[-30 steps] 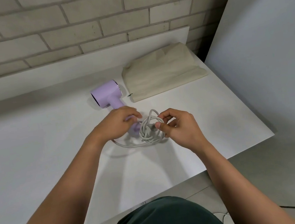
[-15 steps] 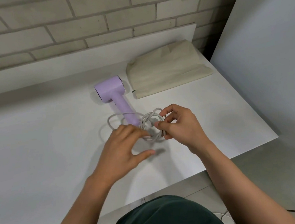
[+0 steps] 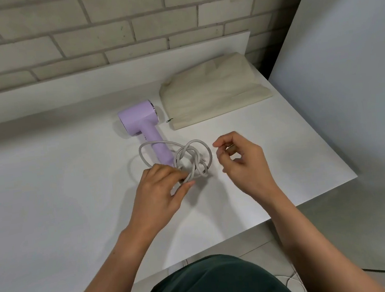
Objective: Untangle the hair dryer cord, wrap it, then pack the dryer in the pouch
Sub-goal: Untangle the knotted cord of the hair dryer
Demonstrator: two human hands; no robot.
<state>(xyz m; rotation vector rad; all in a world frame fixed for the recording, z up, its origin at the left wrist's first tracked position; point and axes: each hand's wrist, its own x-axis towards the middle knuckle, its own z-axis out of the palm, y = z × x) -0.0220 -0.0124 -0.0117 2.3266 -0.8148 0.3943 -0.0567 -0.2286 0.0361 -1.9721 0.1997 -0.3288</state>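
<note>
My left hand (image 3: 158,195) is over the middle of the table, palm down. Its thumb and fingertips (image 3: 189,183) pinch a strand at the near edge of the knotted cord (image 3: 194,158). My right hand (image 3: 246,166) is in the air just to the right of the knot, apart from it. Its fingers are curled inward with the thumb and forefinger close together, and I can see nothing held in them.

The cord is pale grey and bunched into several overlapping loops between the two hands. One wider loop arcs out to the left and crosses over the dryer's handle. I cannot tell where the plug lies within the tangle.

The hair dryer (image 3: 139,118) is lilac and lies flat on the table just beyond the knot. Its short barrel is farthest from me and its handle points back toward my hands, ending where the loops begin.

The pouch (image 3: 214,95) is flat beige fabric, lying just to the right of the dryer's barrel and near the far right corner of the table. A small dark zip pull (image 3: 170,120) sticks out from its near left corner.

The table (image 3: 60,197) is plain white. A pale brick wall (image 3: 101,24) runs behind it, and a white panel (image 3: 347,80) stands to the right. Dark green clothing (image 3: 209,285) fills the bottom edge of the view.
</note>
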